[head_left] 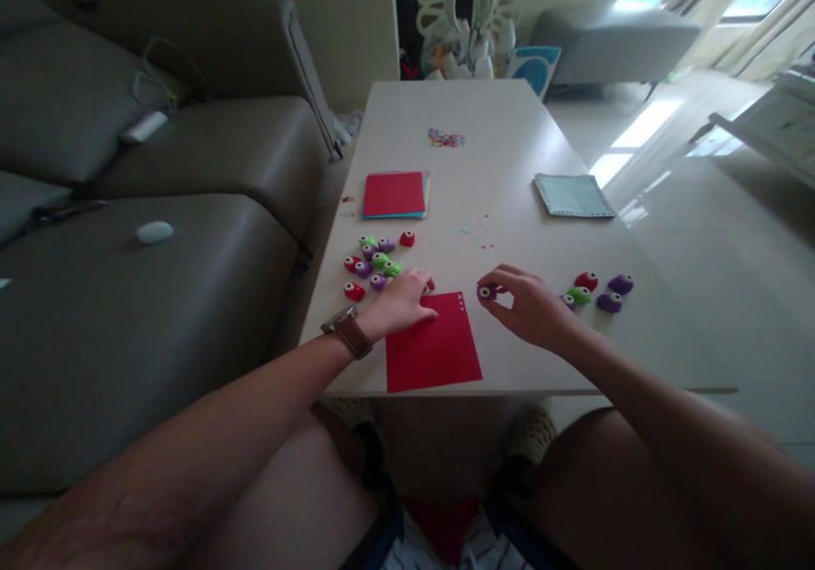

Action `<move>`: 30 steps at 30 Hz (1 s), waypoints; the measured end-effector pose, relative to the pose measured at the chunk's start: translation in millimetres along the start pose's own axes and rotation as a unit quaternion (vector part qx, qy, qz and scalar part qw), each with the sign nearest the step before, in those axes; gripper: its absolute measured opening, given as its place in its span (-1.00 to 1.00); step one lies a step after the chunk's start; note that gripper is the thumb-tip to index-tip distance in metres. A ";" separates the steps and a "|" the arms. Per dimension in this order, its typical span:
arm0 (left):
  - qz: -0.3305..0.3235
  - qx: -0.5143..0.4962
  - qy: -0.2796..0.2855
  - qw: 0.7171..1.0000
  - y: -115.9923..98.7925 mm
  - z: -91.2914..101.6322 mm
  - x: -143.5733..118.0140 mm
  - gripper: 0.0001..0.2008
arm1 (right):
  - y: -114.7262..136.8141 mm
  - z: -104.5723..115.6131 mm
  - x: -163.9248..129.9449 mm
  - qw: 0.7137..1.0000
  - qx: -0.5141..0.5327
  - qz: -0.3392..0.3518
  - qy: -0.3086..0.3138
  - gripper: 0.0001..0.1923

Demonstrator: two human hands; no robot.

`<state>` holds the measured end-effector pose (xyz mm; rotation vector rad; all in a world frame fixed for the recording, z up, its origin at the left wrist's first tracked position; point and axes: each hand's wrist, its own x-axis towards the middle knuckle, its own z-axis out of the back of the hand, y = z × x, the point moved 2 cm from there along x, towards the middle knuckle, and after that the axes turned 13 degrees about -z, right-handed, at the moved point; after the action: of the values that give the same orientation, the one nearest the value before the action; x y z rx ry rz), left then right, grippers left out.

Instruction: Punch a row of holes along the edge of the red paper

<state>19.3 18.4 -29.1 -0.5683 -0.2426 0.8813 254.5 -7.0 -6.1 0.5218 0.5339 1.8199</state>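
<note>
A red sheet of paper (433, 349) lies near the table's front edge, with a few small holes punched at its upper right corner. My left hand (404, 302) rests on the sheet's upper left part, thumb apart from the bent fingers; what lies beneath the fingertips is hard to make out. Just right of the sheet, my right hand (528, 302) pinches a small purple craft punch (487, 292) between thumb and fingers. Several red, green and purple punches (380, 260) are gathered beyond my left hand. Another group of punches (579, 296) sits right of my right hand.
A stack of coloured paper (395, 194) lies at the table's left, and a pale grey-green pouch-like mat (573, 195) at the right. Tiny paper cutouts (474, 234) dot the middle, with a colourful pile (446, 138) farther back. A sofa (146, 315) stands at the left.
</note>
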 end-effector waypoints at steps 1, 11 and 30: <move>0.007 0.002 0.006 1.000 0.1 -0.3 0.2 -0.64 | 0.4 0.0 -0.1 1.000 0.004 -0.002 0.008 -0.86; -0.009 -0.032 0.017 0.999 1.8 -3.9 8.9 -0.90 | -3.1 -3.9 -1.7 0.999 -0.001 -0.020 0.045 -0.90; -0.028 -0.110 0.002 0.994 -3.1 1.3 6.5 -0.91 | -9.7 -7.2 0.1 1.000 0.015 -0.010 0.020 -0.94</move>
<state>24.8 22.5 -26.5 -0.7648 -0.3528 0.8043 257.5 -5.0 -17.6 0.5002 0.5915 1.8096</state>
